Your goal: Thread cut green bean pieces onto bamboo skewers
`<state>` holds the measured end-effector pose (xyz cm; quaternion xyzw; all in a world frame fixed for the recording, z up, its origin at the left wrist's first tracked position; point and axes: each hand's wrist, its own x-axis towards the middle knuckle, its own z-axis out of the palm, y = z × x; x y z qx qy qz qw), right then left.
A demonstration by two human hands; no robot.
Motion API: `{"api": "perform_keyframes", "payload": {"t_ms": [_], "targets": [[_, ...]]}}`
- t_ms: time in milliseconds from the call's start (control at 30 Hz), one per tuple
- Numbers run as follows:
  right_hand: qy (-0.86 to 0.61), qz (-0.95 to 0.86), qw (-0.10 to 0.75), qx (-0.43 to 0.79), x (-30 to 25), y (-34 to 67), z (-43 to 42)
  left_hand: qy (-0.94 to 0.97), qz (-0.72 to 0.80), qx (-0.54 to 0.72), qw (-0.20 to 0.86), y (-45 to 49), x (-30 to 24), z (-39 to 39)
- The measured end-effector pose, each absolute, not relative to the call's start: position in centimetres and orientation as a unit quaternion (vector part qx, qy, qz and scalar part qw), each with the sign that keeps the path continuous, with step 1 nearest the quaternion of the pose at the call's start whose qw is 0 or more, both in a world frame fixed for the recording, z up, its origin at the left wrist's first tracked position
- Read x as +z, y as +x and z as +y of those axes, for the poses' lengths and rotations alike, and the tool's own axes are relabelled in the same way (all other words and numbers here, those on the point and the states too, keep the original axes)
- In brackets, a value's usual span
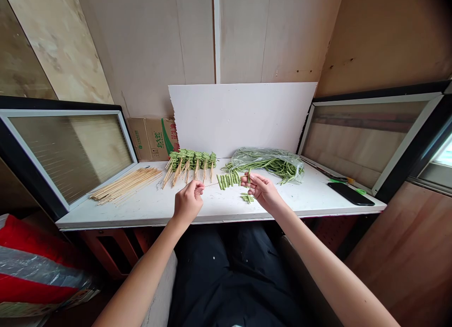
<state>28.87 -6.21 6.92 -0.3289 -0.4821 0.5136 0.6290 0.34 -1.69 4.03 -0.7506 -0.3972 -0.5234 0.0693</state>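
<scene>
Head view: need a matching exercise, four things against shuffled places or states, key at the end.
Things
1. Skewer with a row of green pieces
2. Pile of bare sticks
3. Clear plastic bag
4. Black phone

Places or states
A. At the right end of the white tabletop
B. Around long green stalks
C. Held at one end by the left hand
D. On the tabletop's left side

Pairs: 1-C, 2-D, 3-B, 4-A
</scene>
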Motion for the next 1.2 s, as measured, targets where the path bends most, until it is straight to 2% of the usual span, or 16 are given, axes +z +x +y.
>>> {"api": "perform_keyframes", "payload": {"t_ms": [1200], "targets": [[-0.310,-0.479,0.634,0.522,6.55,29.03,-5.93,-0.749,-0.400,-0.524,0.058,0.45,3.82,-1.66]]}}
